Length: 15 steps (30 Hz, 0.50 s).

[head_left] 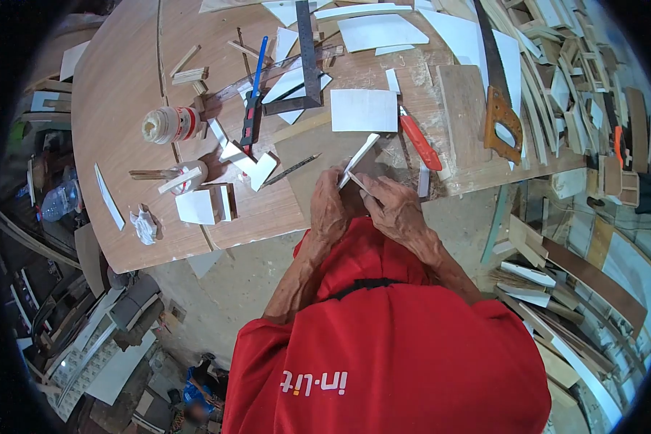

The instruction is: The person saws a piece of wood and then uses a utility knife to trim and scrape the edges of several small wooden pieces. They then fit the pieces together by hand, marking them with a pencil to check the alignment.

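Observation:
At the near edge of the wooden table, my left hand (329, 210) is closed around a narrow white strip (362, 155), which sticks up and away from the fingers. My right hand (398, 208) is closed beside it, pinching a thin pale sliver of wood (356, 180) against the strip's lower end. The fingers partly hide where the two pieces meet. Just beyond lies a white rectangular panel (364, 111), with a red utility knife (419, 141) to its right. A pencil (291, 170) rests left of my left hand.
A handsaw (504, 123) lies on the right, near stacked wood strips (542, 87). A metal square (309, 79) sits farther back. On the left stand a glue-smeared jar (170, 124) and a cup with sticks (192, 175). Another person (199, 390) is at lower left.

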Each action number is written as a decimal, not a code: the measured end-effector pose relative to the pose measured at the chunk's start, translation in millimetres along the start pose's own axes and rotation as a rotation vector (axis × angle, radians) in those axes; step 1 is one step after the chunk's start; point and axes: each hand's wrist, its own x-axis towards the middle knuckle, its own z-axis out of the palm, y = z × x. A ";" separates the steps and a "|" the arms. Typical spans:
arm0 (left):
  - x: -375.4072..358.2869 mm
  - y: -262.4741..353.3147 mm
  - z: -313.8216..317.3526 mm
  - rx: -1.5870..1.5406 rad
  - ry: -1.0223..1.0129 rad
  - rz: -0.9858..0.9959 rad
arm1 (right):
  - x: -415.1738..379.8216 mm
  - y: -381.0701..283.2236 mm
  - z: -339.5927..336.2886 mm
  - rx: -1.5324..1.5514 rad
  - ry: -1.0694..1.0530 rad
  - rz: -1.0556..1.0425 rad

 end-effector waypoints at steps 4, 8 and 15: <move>8.5 3.4 -8.1 0.030 -0.063 0.066 | 8.5 -5.6 -8.6 -0.012 -0.021 -0.026; 16.0 12.5 -15.4 0.028 -0.027 0.138 | 13.2 -21.6 -20.9 -0.037 0.009 -0.036; 31.5 30.3 -25.0 0.038 0.058 0.271 | 12.6 -32.4 -24.1 -0.009 0.124 -0.104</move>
